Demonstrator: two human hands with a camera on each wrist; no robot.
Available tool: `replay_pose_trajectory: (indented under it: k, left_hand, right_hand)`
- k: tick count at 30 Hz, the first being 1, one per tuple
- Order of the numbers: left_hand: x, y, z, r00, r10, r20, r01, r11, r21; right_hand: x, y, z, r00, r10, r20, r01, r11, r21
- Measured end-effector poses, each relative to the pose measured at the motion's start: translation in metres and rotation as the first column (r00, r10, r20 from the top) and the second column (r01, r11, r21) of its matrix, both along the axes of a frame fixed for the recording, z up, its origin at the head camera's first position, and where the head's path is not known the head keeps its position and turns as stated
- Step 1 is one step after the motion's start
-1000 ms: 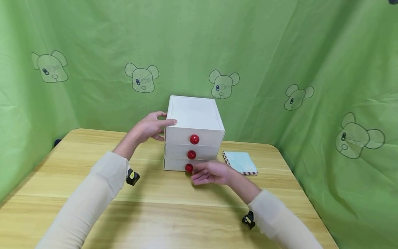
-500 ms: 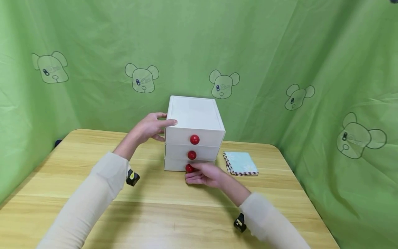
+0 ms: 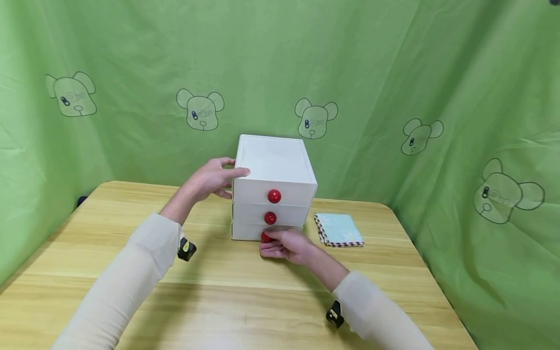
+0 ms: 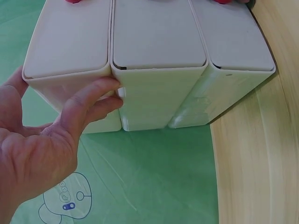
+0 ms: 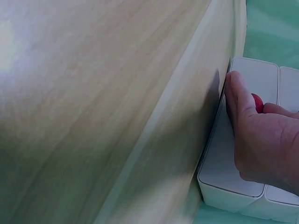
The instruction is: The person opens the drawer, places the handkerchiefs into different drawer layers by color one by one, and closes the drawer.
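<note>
A white three-drawer cabinet [image 3: 275,158] stands on the table, each drawer front bearing a round red knob; all drawers look closed. At its upper left front edge, my left hand [image 3: 210,179] grips the body, thumb on the top and fingers against the side. The left wrist view shows the fingertips [image 4: 110,84] pressed on the side of the top tier. Low in front, my right hand [image 3: 288,245] pinches the bottom drawer's knob [image 3: 265,237], thumb above and fingers beneath it. In the right wrist view that red knob [image 5: 257,102] is partly hidden by the hand.
A folded light-blue cloth [image 3: 339,229] with a checked edge lies on the wooden table [image 3: 227,301], right of the cabinet. Green curtains [image 3: 258,58] with bear-head outlines hang behind and at both sides.
My right hand has moved slightly left, its fingers coming under the bottom knob and its thumb onto it. My left hand and the cabinet have stayed in place.
</note>
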State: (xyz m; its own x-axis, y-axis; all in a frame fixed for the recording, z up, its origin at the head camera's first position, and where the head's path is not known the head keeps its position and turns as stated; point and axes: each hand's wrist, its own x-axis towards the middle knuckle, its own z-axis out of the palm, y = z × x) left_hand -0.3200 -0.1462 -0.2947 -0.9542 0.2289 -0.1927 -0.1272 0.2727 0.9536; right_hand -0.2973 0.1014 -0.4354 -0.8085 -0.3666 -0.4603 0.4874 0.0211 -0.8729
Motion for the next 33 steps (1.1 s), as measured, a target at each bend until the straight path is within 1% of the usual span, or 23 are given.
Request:
replay_pose_trajectory:
  k: [4,11,16,22,33]
  left_hand:
    - [0.0,0.001,0.0,1.0,-0.006,-0.005,0.006,1.0,0.002]
    - [-0.001,0.002,0.0,1.0,-0.009,-0.016,0.009,1.0,-0.004]
    - [0.0,0.002,0.001,1.0,-0.012,-0.014,0.012,1.0,0.0]
    - [0.0,0.001,0.002,1.0,-0.008,-0.017,0.008,1.0,-0.001]
    - [0.0,0.0,0.0,1.0,-0.012,-0.014,0.012,1.0,-0.014]
  right_hand:
    - [0.001,0.0,0.001,1.0,-0.005,-0.006,0.005,1.0,0.006]
    - [0.003,0.002,0.003,1.0,0.011,-0.015,-0.01,1.0,0.016]
    - [0.008,0.004,0.005,1.0,0.018,-0.011,-0.018,1.0,0.016]
    - [0.02,0.005,0.005,0.998,0.066,-0.021,-0.065,0.998,0.027]
    - [0.047,0.007,0.007,0.994,0.107,-0.037,-0.106,0.993,0.052]
